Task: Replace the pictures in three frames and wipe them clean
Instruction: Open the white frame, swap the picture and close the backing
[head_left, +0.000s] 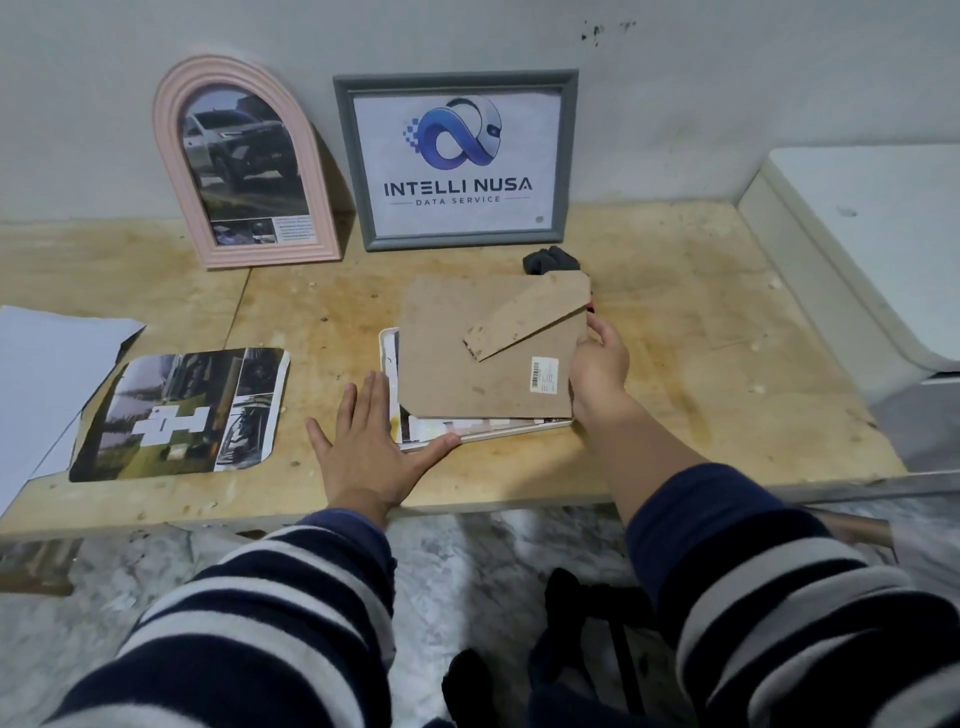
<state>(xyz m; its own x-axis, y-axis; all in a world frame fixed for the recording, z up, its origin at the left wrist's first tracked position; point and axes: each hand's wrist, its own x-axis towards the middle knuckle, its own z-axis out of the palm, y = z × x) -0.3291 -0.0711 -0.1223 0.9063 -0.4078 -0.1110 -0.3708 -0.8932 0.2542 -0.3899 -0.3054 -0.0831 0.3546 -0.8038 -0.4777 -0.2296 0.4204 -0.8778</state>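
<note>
Frames: two upright (244, 166) (457, 156), one flat (389, 358).

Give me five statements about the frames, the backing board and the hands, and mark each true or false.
1. The pink frame leans on the wall. True.
2. The grey frame lies flat. False: it stands against the wall.
3. The right hand holds the backing board. True.
4. The left hand grips a cloth. False: it rests flat, fingers straight, beside the white frame.
5. The loose print lies right of the board. False: left.
</note>
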